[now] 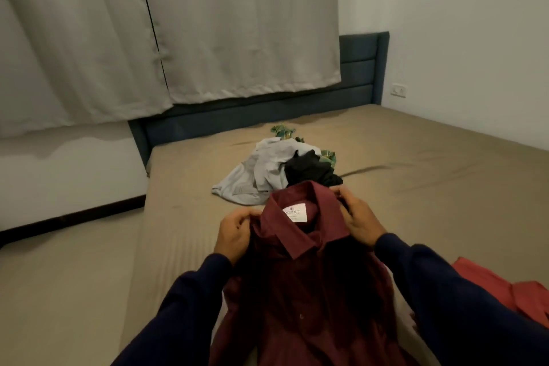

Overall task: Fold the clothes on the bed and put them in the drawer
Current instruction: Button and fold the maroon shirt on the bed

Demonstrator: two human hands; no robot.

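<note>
We held the maroon shirt (300, 276) up in front of us over the near part of the bed (416, 175), its collar uppermost and the white label inside the collar facing us. Our left hand (234, 233) had its fingers curled round the cloth at the left shoulder, just beside the collar, and our right hand (358, 218) pinched the cloth at the right shoulder, its fingertips at the collar's upper edge. Both arms wore dark blue sleeves (445, 291). The shirt's body hung down between our forearms and ran out of view at the bottom edge.

Beyond the shirt, near the middle of the bed, lay a loose heap: a pale grey garment (255, 175) spread toward the left, a black garment (309, 171) touching it on the right, and a green patterned cloth (283, 130) showing behind and beside them. The black garment's near edge lay just behind the shirt's collar from our view. An orange-red garment (487, 285) lay flat at the bed's near right, partly hidden behind our right sleeve.

The bed's tan sheet was bare to the right of the heap as far as the wall, and bare along its left side up to the mattress edge, beyond which the floor (68, 291) lay open. The blue headboard (359, 68) stood at the far end, with grey curtains (222, 24) hanging over most of it. A wall socket (398, 89) sat on the right wall.
</note>
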